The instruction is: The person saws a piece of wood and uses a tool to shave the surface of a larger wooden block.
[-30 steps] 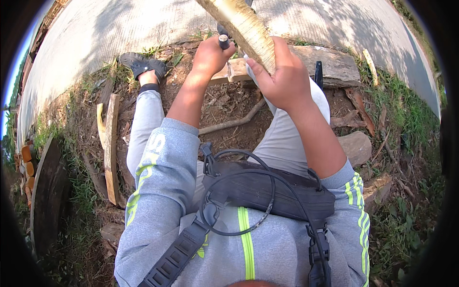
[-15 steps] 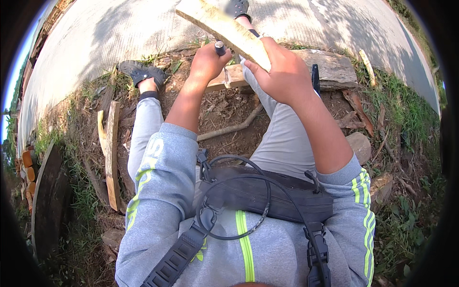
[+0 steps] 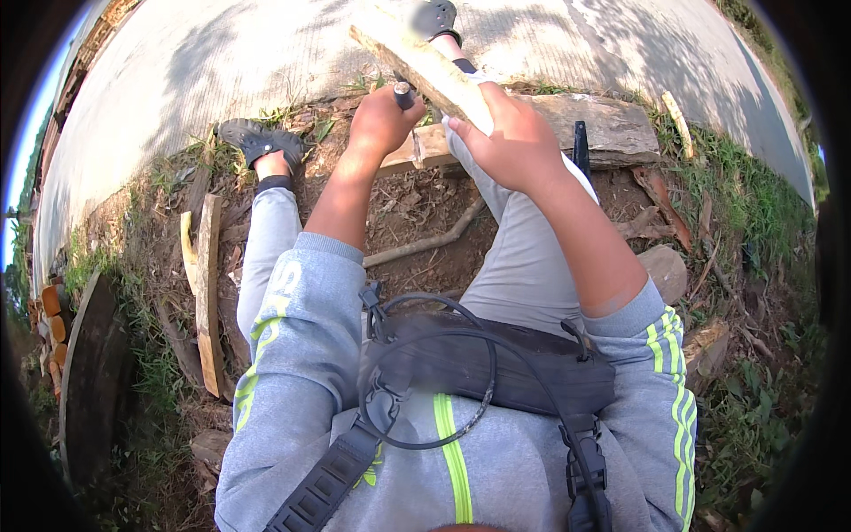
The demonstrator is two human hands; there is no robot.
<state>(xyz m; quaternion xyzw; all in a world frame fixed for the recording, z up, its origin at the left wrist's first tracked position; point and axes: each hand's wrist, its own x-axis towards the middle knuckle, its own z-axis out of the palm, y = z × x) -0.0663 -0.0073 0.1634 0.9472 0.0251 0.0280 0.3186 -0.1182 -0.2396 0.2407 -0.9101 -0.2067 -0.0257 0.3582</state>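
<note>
My right hand [image 3: 514,146] is closed round the near end of a pale, flat piece of wood [image 3: 434,75], thumb on its near edge. The piece slants up and to the left, above the ground. Beside it, my left hand [image 3: 379,129] is wrapped round a tool handle [image 3: 403,94], dark with a light-coloured butt end. The tool's working part is mostly hidden, so its kind cannot be told. Just beyond both hands lies a squared wooden beam [image 3: 432,144], crossing in front of my legs.
A weathered log [image 3: 612,124] continues the beam to the right, with a narrow black object [image 3: 581,146] upright beside it. On the left lie a long wood strip [image 3: 208,293] and a dark slab [image 3: 84,381]. A bent stick [image 3: 434,239] rests on soil between my legs. Pavement [image 3: 284,53] stretches beyond.
The piece of wood has shifted slightly right and down with my right hand. My left hand has sunk a little, still gripping the handle.
</note>
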